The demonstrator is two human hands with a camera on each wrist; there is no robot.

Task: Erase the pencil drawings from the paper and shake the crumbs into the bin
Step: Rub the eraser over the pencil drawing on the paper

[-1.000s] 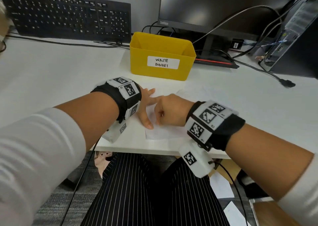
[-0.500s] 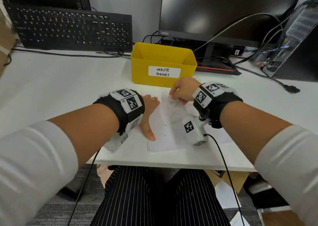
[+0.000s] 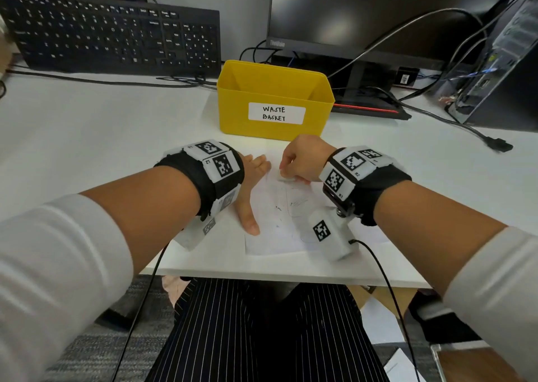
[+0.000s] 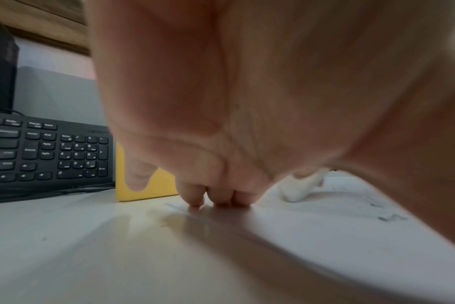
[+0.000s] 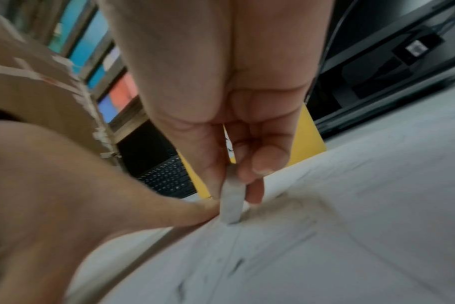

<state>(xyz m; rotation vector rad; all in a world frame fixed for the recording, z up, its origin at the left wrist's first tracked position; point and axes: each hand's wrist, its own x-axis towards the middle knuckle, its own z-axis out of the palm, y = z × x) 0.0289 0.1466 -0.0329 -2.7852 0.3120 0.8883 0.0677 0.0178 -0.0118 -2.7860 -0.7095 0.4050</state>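
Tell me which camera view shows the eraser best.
The right wrist view: the white eraser fills the centre, pinched by the right hand, tip on the paper. The head view shows only a sliver; the left wrist view a blurred end.

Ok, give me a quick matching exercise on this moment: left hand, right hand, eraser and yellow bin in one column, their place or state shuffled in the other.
Things:
1. left hand
2. right hand
3. eraser
4. yellow bin

Places or states:
A. tip down on the paper, near its far edge
B. stands past the paper, labelled WASTE BASKET
C. lies flat, pressing down the paper's left side
D. fingers curled, pinching a small white block

Pairs: 1-C, 2-D, 3-A, 4-B
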